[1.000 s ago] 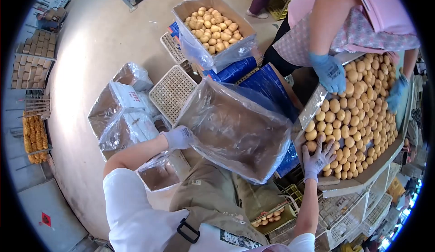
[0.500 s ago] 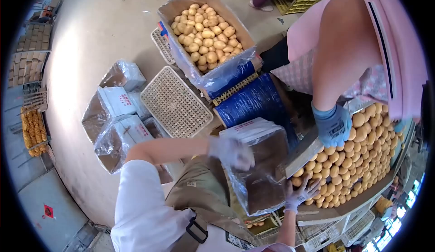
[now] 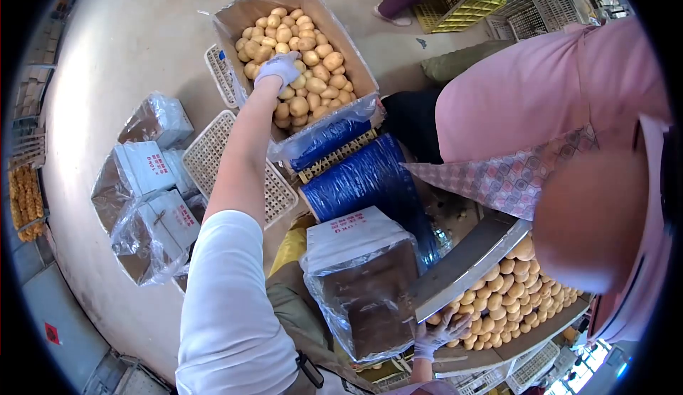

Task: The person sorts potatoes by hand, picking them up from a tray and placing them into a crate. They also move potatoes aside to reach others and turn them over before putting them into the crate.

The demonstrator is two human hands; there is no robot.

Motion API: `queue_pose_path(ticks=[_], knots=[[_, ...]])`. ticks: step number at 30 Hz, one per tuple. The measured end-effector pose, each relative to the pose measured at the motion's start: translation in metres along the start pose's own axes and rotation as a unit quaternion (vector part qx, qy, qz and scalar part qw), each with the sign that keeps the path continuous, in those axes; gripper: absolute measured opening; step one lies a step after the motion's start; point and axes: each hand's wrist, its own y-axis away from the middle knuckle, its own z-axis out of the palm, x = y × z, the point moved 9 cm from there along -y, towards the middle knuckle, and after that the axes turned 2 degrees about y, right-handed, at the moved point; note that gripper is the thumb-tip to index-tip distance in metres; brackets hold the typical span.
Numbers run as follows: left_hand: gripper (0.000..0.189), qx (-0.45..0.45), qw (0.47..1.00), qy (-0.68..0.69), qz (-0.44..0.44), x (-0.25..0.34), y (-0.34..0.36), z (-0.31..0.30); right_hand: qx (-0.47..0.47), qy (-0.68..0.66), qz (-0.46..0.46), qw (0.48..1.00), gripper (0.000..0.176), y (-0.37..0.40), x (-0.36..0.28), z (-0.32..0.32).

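Note:
My left hand [image 3: 279, 70], in a pale thin glove, reaches over the potatoes [image 3: 324, 82] in a plastic-lined cardboard box [image 3: 245, 12]. Its fingers lie stretched across the top potatoes, with none plainly gripped. My right hand [image 3: 442, 331], also gloved, rests with fingers spread against the near edge of the potatoes [image 3: 509, 292] on the sorting table [image 3: 491, 358]. Between my arms stands a plastic-lined carton [image 3: 363, 302], tilted with its opening towards me; no potatoes show inside it. A metal ledge [image 3: 469, 263] borders the sorting table beside it.
Lined cartons [image 3: 153, 167] and a cream plastic crate [image 3: 277, 199] lie at left. A blue wrapped roller [image 3: 370, 178] sits beyond the near carton. A co-worker in pink [image 3: 526, 96] leans in from the right. Yellow crates [image 3: 455, 11] stand at the back.
My left hand has moved from above the near carton out to the filled box. The co-worker leans further over the table, their blue-gloved hand now hidden. My right hand stays at the table edge.

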Motion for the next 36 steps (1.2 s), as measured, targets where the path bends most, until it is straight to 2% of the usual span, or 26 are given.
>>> queue_pose_path(ticks=[3, 4, 7, 10, 12, 14, 16, 18, 19, 20, 21, 22, 24, 25, 26, 27, 28, 30, 31, 32, 33, 34, 35, 36], knots=[[0.069, 0.017, 0.999, 0.036, 0.007, -0.012, -0.01, 0.015, 0.008, 0.004, -0.005, 1.0, 0.09, -0.004, -0.005, -0.005], [0.07, 0.026, 0.999, 0.033, 0.005, -0.007, 0.001, 0.01, 0.014, 0.011, -0.013, 1.0, 0.094, -0.003, -0.005, -0.005], [0.068, 0.057, 0.998, 0.02, 0.0, 0.005, 0.019, 0.01, 0.006, -0.002, 0.0, 1.0, 0.09, -0.004, -0.004, -0.006], [0.062, 0.098, 0.994, -0.005, 0.041, 0.025, 0.028, 0.01, 0.005, -0.01, 0.015, 1.0, 0.092, -0.004, -0.006, -0.009], [0.059, 0.068, 0.996, 0.061, 0.006, 0.025, 0.017, 0.014, 0.009, -0.011, 0.014, 1.0, 0.096, -0.005, -0.006, -0.01], [0.06, 0.093, 0.994, 0.056, -0.019, 0.025, 0.019, 0.014, -0.002, -0.015, 0.02, 1.0, 0.104, -0.005, -0.004, -0.008], [0.064, 0.092, 0.984, 0.154, 0.01, 0.029, 0.037, 0.012, -0.031, -0.019, 0.032, 0.999, 0.101, -0.004, -0.002, -0.006], [0.068, 0.146, 0.907, 0.375, 0.125, 0.026, 0.034, 0.031, -0.002, -0.024, 0.018, 1.0, 0.103, -0.005, -0.006, -0.012], [0.067, 0.029, 0.815, 0.571, 0.095, 0.015, 0.029, 0.064, 0.005, -0.029, 0.015, 0.999, 0.102, -0.007, -0.007, -0.012], [0.066, -0.095, 0.674, 0.73, 0.056, 0.018, 0.04, 0.089, 0.012, -0.033, 0.014, 0.999, 0.101, -0.01, -0.009, -0.016], [0.061, -0.135, 0.582, 0.798, 0.08, 0.034, 0.08, 0.083, -0.004, -0.063, 0.04, 0.997, 0.098, -0.014, -0.009, -0.019], [0.057, -0.18, 0.481, 0.852, 0.101, 0.05, 0.132, 0.072, 0.004, -0.047, 0.014, 0.999, 0.102, -0.014, -0.011, -0.023], [0.05, -0.227, 0.415, 0.88, 0.039, 0.085, 0.209, 0.064, 0.012, -0.045, 0.021, 0.999, 0.099, -0.013, -0.01, -0.025], [0.046, -0.233, 0.419, 0.876, 0.057, 0.096, 0.233, 0.077, 0.0, -0.07, 0.039, 0.997, 0.094, -0.008, -0.006, -0.019], [0.043, -0.3, 0.423, 0.849, 0.103, 0.112, 0.265, 0.093, -0.006, -0.092, 0.064, 0.994, 0.09, -0.004, 0.001, -0.013], [0.042, -0.322, 0.511, 0.795, 0.051, 0.124, 0.297, 0.11, -0.009, -0.1, 0.078, 0.992, 0.085, -0.005, 0.002, -0.016], [0.043, -0.357, 0.55, 0.75, 0.081, 0.141, 0.335, 0.124, -0.013, -0.109, 0.095, 0.989, 0.08, -0.004, 0.003, -0.02], [0.044, -0.476, 0.622, 0.6, 0.164, 0.208, 0.436, 0.102, 0.0, -0.108, 0.086, 0.99, 0.078, -0.002, 0.005, -0.028], [0.044, -0.447, 0.637, 0.55, 0.303, 0.248, 0.473, 0.074, -0.019, -0.11, 0.096, 0.989, 0.079, -0.001, 0.007, -0.032], [0.044, -0.405, 0.629, 0.498, 0.438, 0.285, 0.512, 0.042, -0.036, -0.117, 0.099, 0.987, 0.08, -0.001, 0.009, -0.033], [0.042, -0.296, 0.609, 0.462, 0.572, 0.321, 0.552, -0.012, -0.026, -0.119, 0.101, 0.987, 0.081, 0.001, 0.012, -0.035], [0.032, -0.055, 0.554, 0.418, 0.718, 0.346, 0.597, -0.077, -0.018, -0.122, 0.095, 0.988, 0.082, 0.003, 0.011, -0.038], [0.025, -0.026, 0.48, 0.389, 0.786, 0.371, 0.635, -0.11, -0.031, -0.117, 0.1, 0.988, 0.083, 0.003, 0.012, -0.038], [0.025, 0.037, 0.358, 0.498, 0.789, 0.384, 0.668, -0.146, -0.013, -0.117, 0.103, 0.988, 0.081, 0.005, 0.013, -0.034]])
